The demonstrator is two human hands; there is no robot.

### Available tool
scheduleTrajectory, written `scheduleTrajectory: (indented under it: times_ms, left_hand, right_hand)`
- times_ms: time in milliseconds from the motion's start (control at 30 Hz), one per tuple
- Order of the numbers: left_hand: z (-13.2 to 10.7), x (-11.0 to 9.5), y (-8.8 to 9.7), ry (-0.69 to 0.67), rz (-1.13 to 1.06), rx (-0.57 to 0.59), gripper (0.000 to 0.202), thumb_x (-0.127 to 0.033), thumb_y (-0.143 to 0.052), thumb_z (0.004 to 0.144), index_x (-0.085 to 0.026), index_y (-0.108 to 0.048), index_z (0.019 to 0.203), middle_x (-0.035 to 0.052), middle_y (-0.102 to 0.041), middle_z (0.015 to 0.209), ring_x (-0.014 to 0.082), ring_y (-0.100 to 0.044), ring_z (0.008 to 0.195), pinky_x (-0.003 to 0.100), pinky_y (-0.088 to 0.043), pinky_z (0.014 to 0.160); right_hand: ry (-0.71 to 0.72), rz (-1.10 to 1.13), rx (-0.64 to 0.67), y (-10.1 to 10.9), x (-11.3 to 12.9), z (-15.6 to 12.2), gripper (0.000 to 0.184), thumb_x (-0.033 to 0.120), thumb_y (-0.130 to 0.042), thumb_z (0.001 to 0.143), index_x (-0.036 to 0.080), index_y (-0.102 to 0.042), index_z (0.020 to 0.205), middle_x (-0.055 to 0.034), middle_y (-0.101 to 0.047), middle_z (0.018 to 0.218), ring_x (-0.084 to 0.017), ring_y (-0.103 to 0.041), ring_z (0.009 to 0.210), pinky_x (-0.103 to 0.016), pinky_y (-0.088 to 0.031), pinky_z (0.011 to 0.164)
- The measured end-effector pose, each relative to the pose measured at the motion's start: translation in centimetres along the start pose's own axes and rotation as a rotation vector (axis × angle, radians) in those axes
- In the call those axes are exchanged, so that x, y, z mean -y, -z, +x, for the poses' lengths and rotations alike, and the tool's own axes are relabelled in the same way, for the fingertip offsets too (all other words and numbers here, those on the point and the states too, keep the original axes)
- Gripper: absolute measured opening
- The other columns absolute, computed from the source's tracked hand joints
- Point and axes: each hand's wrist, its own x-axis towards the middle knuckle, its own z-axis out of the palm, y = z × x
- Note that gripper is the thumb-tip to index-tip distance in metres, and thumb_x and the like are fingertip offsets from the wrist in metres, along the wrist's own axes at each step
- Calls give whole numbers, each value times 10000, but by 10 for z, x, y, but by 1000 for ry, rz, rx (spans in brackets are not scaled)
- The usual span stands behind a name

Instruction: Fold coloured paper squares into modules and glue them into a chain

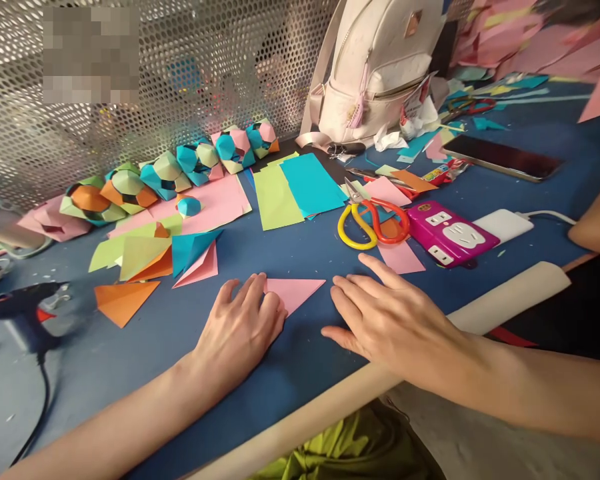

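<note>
A small pink paper [300, 291], folded to a triangle, lies flat on the blue table. My left hand [240, 323] rests over its left part with curled fingers pressing it down, so that end is hidden. To the right of the paper's tip is my right hand [387, 310], open, fingers stretched out and holding nothing. Left of my hands lie folded pieces: an orange one [126, 302], a light green one [143, 257] and a blue-and-pink one [197, 253]. Scissors [375, 223] with yellow and red handles lie beyond my right hand.
Several paper balls [165, 175] line the mesh panel [220, 60]. Green and blue sheets [310, 183] lie mid-table. A purple power adapter [453, 233], phone [503, 157] and backpack [380, 67] are at right. A glue gun [23, 320] stands left. A pale roll [510, 300] runs along the front edge.
</note>
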Motion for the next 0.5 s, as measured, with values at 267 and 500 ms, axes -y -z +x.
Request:
scheduleTrajectory:
  times_ms: [267, 500]
  left_hand:
    - [-1, 2, 1, 7, 17, 8, 222, -273, -472, 910, -128, -598, 799, 204, -700, 985, 301, -685, 917, 449, -524, 775]
    - [6, 18, 5, 128, -94, -7, 252, -313, -473, 909, -105, -611, 884, 166, -706, 891, 301, -686, 817, 490, -502, 811]
  right_hand:
    - [121, 202, -21, -15, 2, 3, 445, 373, -484, 926, 5, -641, 1120, -179, -669, 1147, -290, -607, 1114, -415, -514, 961]
    - [88, 259, -34, -18, 2, 3, 369, 294, -473, 927, 12, -662, 1073, -186, -683, 1096, -294, -631, 1066, -439, -515, 962]
